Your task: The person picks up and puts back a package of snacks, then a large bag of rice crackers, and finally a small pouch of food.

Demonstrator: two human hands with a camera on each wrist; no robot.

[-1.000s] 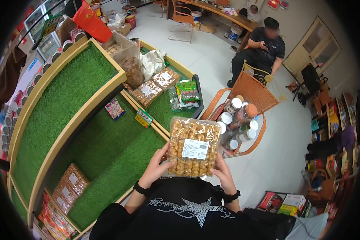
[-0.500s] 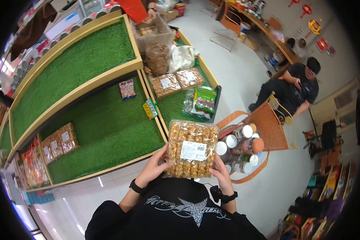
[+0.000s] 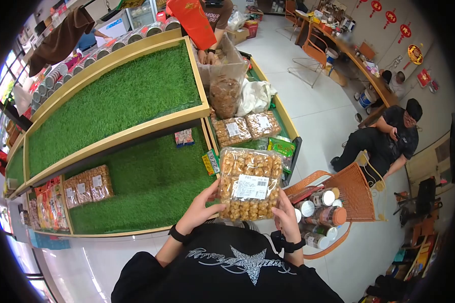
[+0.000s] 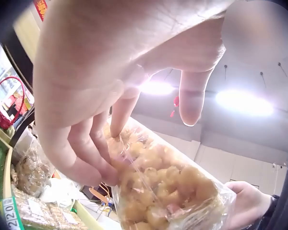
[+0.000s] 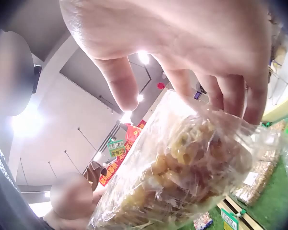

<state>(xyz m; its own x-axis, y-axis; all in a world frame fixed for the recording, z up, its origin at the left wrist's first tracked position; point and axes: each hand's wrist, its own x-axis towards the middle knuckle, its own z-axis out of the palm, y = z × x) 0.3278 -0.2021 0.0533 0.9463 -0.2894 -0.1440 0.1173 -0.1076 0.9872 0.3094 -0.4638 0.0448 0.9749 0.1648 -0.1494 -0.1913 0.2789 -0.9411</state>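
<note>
In the head view, a clear plastic pack of golden-brown snack pieces (image 3: pixel 253 206), with a white printed label, is held upright in front of the chest. My left hand (image 3: pixel 199 210) grips its left side, thumb over the front face. On the opposite side my right hand (image 3: pixel 286 218) holds the edge, its thumb also at the front. The left wrist view shows left fingers (image 4: pixel 86 153) against the wrap of the pack (image 4: pixel 168 187). Crinkled film covers the pack (image 5: pixel 168 172) in the right wrist view, with right fingers (image 5: pixel 233 96) along its far side.
Left stands a wooden-edged shelf with green turf (image 3: pixel 116 83). Snack packs (image 3: pixel 88 187) lie on its lower tier, more packs (image 3: pixel 263 122) on the side section. A wicker chair (image 3: pixel 354 194) with jars (image 3: pixel 333 216) stands at right. One person (image 3: pixel 389 139) sits; another handles a bag behind the shelf.
The head view has turned left, so shelf and chair shift right in it. The person behind the shelf with a red bag has come into view. Both hands keep hold of the pack.
</note>
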